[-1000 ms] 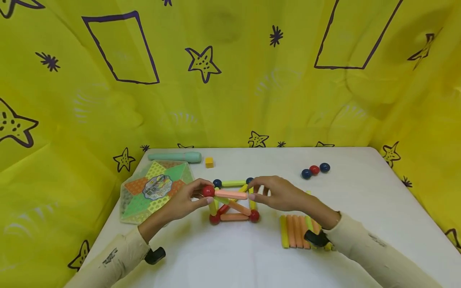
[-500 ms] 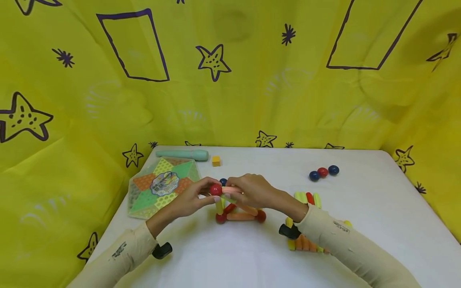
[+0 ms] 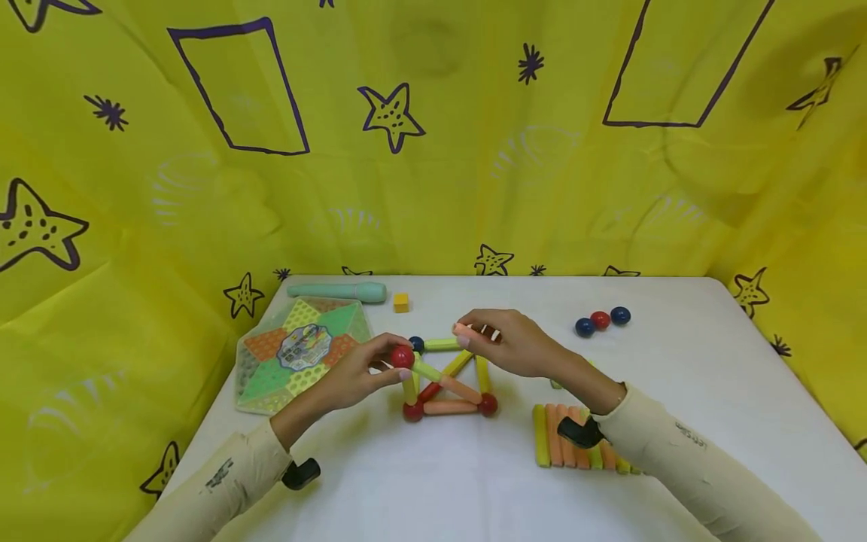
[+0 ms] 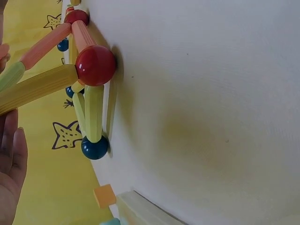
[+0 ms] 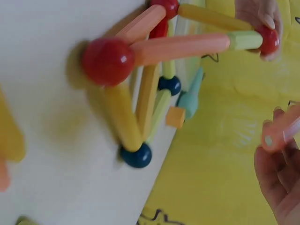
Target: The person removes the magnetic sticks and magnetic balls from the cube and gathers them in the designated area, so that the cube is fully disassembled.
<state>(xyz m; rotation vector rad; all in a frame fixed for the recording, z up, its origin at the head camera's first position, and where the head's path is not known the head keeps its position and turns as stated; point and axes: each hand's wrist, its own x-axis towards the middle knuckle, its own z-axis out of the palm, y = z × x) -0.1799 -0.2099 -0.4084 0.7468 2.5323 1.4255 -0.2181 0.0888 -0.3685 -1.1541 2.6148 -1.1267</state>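
My left hand (image 3: 359,376) grips a red ball (image 3: 402,357) raised at the top of a frame of rods and balls. From that ball a green-and-pink rod (image 3: 455,386) slopes down to a red ball (image 3: 488,404) on the table, and a yellow rod (image 4: 42,88) runs to another red ball (image 4: 95,65). Blue balls (image 5: 136,155) mark the frame's far corners. Behind and to the right, my right hand (image 3: 518,345) pinches a loose pink rod (image 5: 282,133). Its bare end shows in the right wrist view, apart from the raised ball.
On the left lies a clear hexagonal box (image 3: 254,403) with a coloured lid. A mint-green stick (image 3: 339,291) and a small yellow cube (image 3: 401,302) lie behind. Three loose balls (image 3: 600,321) sit at the back right. A row of rods (image 3: 558,436) lies under my right forearm.
My right hand brought the pink rod up to the raised red ball, then drew it away to the right and back. The left hand keeps its grip on that ball.
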